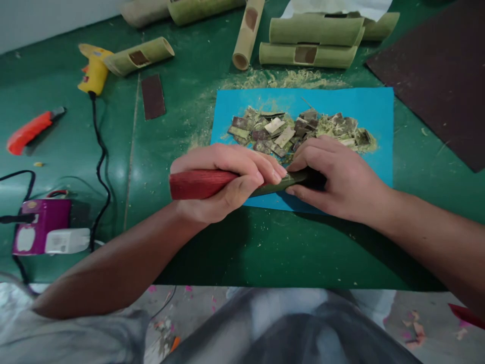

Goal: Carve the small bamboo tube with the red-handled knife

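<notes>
A narrow green bamboo strip (282,183) lies at centre frame, its long axis running left to right along the near edge of a blue sheet (341,103). The left hand (223,179) has its fingers wrapped tight round a red-handled knife (197,184), which points right onto the strip. The right hand (333,177) pinches the strip's right end, fingers curled down over it, so both hands meet on it. Behind them sits a pile of bamboo chips (299,130); bamboo tubes (310,43) at the top, a yellow glue gun (93,71) upper left on the green counter (182,116).
</notes>
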Demonstrator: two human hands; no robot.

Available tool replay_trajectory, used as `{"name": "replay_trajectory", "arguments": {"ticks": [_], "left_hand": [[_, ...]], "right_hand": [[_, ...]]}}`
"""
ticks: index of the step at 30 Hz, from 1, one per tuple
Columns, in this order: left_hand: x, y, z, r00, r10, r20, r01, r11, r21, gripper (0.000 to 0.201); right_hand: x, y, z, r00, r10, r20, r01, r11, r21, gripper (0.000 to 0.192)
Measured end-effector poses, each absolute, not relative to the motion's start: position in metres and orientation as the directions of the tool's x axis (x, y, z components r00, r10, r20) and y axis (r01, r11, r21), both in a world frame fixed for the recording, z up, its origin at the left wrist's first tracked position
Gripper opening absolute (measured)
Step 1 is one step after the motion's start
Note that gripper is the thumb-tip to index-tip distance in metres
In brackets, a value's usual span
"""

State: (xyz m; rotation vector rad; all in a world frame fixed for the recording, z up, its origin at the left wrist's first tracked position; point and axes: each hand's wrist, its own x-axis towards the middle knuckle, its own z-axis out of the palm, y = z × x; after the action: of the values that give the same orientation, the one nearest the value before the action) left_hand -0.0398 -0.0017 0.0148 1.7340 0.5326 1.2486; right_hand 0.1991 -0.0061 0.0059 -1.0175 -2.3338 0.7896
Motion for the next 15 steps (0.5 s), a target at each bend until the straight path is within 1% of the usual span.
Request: {"name": "replay_trajectory", "arguments": {"ticks": [1,3,5,9,15], "left_hand": [[-0.0412,-0.0013,0.0146,0.394,0.711,0.582,-0.224,-0.540,0.812,0.021],[-0.0430,0.0003,0.0131,0.443,0.690,0.572,-0.240,-0.524,0.817,0.021],[-0.0430,0.0014,0.0112,0.441,0.635,0.634,-0.281,-0.573,0.770,0.024],[-0.0404,-0.0003,0.0097,0.397,0.672,0.625,-0.261,-0.571,0.779,0.020],[-0.0410,0.0010,0.0105,0.399,0.657,0.639,-0.321,-0.553,0.769,0.019]], "right_hand": [[0.1992,-0.0061,0.0059,-0.615,0.766,0.188,0.497,0.561,-0.662,0.011],[0.1994,-0.0058,0.0059,-0.618,0.764,0.186,0.499,0.563,-0.659,0.011],[0.1995,-0.0055,0.0057,-0.620,0.763,0.183,0.500,0.564,-0.656,0.011],[0.1995,-0.0054,0.0047,-0.620,0.761,0.192,0.498,0.571,-0.653,0.013],[0.1990,-0.0067,0.0051,-0.614,0.764,0.198,0.502,0.571,-0.649,0.012]]}}
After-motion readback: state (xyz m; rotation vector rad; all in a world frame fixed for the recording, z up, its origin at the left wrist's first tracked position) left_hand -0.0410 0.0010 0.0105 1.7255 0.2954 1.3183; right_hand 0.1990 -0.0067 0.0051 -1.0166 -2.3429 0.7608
